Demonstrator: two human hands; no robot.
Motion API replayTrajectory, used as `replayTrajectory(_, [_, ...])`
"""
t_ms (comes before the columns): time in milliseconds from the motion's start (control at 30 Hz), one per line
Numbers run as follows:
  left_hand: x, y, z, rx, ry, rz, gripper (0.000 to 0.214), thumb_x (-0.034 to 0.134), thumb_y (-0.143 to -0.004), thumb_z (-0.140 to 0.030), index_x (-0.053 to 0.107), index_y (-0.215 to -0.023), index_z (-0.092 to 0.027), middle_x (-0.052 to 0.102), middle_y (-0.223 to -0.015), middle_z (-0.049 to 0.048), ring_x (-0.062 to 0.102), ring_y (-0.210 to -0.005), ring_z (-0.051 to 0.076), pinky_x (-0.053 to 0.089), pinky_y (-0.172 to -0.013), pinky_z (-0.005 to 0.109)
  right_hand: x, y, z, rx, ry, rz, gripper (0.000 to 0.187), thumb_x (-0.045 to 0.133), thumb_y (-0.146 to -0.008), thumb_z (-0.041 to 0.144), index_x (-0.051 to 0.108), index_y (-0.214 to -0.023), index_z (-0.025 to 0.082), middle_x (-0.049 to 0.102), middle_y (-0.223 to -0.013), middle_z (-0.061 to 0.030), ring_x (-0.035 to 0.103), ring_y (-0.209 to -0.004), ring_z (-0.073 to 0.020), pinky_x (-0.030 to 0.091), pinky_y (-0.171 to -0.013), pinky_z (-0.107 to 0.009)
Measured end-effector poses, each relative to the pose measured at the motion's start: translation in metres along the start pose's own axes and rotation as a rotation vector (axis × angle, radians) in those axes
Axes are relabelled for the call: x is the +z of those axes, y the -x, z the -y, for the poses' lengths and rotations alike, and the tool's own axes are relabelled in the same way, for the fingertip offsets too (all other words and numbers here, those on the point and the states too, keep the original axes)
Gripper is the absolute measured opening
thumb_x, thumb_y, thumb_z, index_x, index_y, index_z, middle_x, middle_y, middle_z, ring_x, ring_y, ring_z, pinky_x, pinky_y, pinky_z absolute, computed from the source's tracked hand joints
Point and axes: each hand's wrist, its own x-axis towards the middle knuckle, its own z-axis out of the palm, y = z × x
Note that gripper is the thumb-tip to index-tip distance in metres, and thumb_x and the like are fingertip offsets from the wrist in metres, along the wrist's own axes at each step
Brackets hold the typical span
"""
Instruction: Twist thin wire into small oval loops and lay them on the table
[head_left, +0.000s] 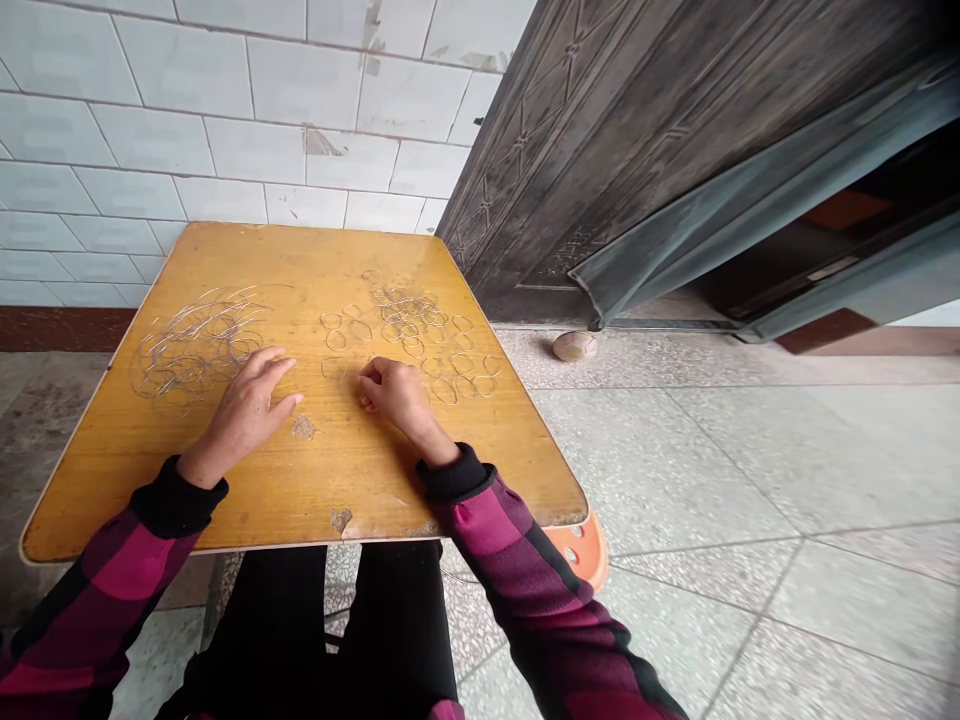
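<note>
My right hand (396,398) rests low over the middle of the table, its thumb and fingers curled inward; I cannot tell whether the tips meet or pinch a wire, since the knuckles cover much of that spot. Just past them a single thin wire loop (334,368) lies on the wood. My left hand (251,410) is open and holds nothing I can see, its palm turned down and inward, fingers reaching forward and thumb apart. It is beside the tangle of wires (199,345), partly covering its near right edge; whether it touches them I cannot tell.

Beyond and to the right of my right hand lies the group of wire loops (409,310), heaped thickly at the far side and spread singly nearer me. Where they overlap I cannot separate one from another. All of this lies on the yellow wooden table (262,490), whose surface is chipped along the near edge.

My forearms come up from below in checked sleeves (517,560) with black cuffs, the left one cut off at the frame's corner. Under the tabletop's right corner an orange stool (596,555) shows only in part. Farther off, near the dark wooden door (540,200), a pale rounded object (576,346) sits on the floor, too small to identify.
</note>
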Motion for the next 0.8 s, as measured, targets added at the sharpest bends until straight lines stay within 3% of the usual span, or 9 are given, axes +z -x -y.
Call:
replayTrajectory(300, [-0.003, 0.0, 0.0, 0.0, -0.058, 0.031, 0.034, 0.06, -0.085, -0.026, 0.059, -0.117, -0.015, 0.053, -0.131, 0.0173, 0.051, -0.125, 0.03, 0.043, -0.106, 0.048, -0.006, 0.002, 0.004, -0.023, 0.265, -0.023, 0.013, 0.052, -0.078, 0.012, 0.062, -0.073, 0.017, 0.066, -0.06, -0.0035, 0.06, -0.057, -0.0145, 0.041, -0.06, -0.024])
replayTrajectory(500, [-0.003, 0.0, 0.001, -0.007, -0.057, 0.035, 0.033, 0.06, -0.085, -0.027, 0.059, -0.117, -0.017, 0.053, -0.132, 0.015, 0.05, -0.126, 0.03, 0.043, -0.106, 0.049, -0.018, 0.004, 0.006, -0.087, 0.377, -0.112, 0.017, 0.054, -0.085, 0.021, 0.067, -0.077, 0.015, 0.066, -0.066, -0.006, 0.057, -0.061, -0.0157, 0.036, -0.06, -0.026])
replayTrajectory(567, [-0.007, -0.002, 0.002, -0.007, -0.069, 0.026, 0.032, 0.06, -0.084, -0.027, 0.06, -0.115, -0.018, 0.054, -0.13, 0.0138, 0.05, -0.125, 0.03, 0.042, -0.106, 0.048, -0.018, 0.006, 0.007, -0.2, 0.331, -0.066, 0.016, 0.055, -0.087, 0.022, 0.068, -0.081, 0.015, 0.066, -0.069, -0.0047, 0.056, -0.062, -0.0142, 0.036, -0.061, -0.025])
replayTrajectory(667, [-0.021, -0.006, 0.005, -0.043, -0.082, -0.041, 0.03, 0.06, -0.084, -0.029, 0.062, -0.112, -0.018, 0.056, -0.127, 0.013, 0.053, -0.122, 0.029, 0.042, -0.106, 0.047, -0.011, 0.01, 0.007, -0.416, 0.306, 0.123, 0.013, 0.058, -0.088, 0.021, 0.07, -0.089, 0.017, 0.067, -0.083, -0.0052, 0.058, -0.07, -0.0134, 0.037, -0.064, -0.024])
replayTrajectory(800, [-0.046, -0.01, 0.012, -0.186, -0.068, -0.194, 0.029, 0.06, -0.083, -0.033, 0.064, -0.109, -0.02, 0.058, -0.124, 0.01, 0.059, -0.107, 0.026, 0.05, -0.095, 0.044, 0.001, 0.014, 0.008, -0.45, 0.442, 0.236, 0.014, 0.059, -0.088, 0.018, 0.071, -0.094, 0.017, 0.065, -0.094, -0.0083, 0.058, -0.075, -0.015, 0.037, -0.065, -0.025])
